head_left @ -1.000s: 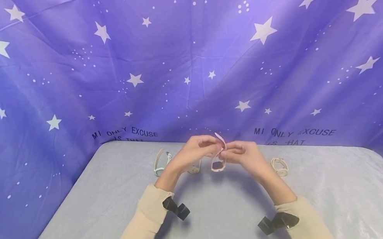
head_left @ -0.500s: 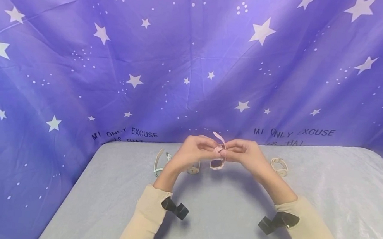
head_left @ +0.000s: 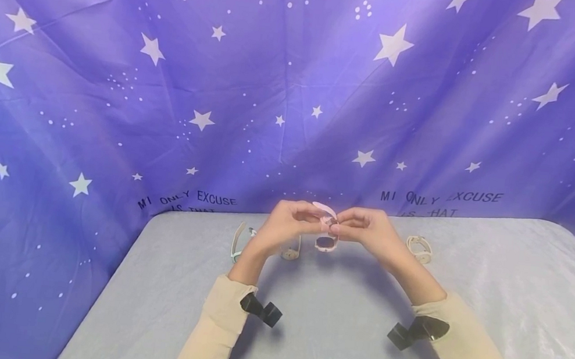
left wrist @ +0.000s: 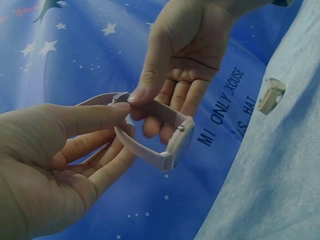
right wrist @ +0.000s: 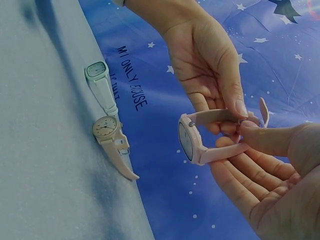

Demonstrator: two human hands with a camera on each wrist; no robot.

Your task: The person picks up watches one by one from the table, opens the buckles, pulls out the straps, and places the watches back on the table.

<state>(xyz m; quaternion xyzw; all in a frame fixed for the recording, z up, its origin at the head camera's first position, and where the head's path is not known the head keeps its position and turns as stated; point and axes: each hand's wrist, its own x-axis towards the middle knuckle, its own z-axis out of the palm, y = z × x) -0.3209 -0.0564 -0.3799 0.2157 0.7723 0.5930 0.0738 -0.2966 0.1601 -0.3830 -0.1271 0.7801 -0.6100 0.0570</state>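
A pink wristwatch (head_left: 326, 244) is held up above the far part of the table by both hands, its dial hanging at the bottom. My left hand (head_left: 285, 226) pinches the strap by the buckle between thumb and fingers. From the other side, my right hand (head_left: 368, 230) pinches the same strap area, thumb tips nearly meeting. The right wrist view shows the strap as a loop behind the watch case (right wrist: 190, 141), with a free strap end (right wrist: 264, 110) sticking up. Fingertips partly hide the buckle, so whether it is fastened cannot be seen.
On the grey cloth-covered table (head_left: 335, 325) lie a mint-green watch (right wrist: 97, 73) and a beige watch (right wrist: 106, 128), both beyond my left forearm. A cream watch (head_left: 419, 251) lies to the right. A purple starry curtain (head_left: 255, 82) hangs behind the table.
The pink watch has tilted, its dial rising slightly and the strap's free end leaning further left and lower. Both hands keep their pinch, with small finger shifts.
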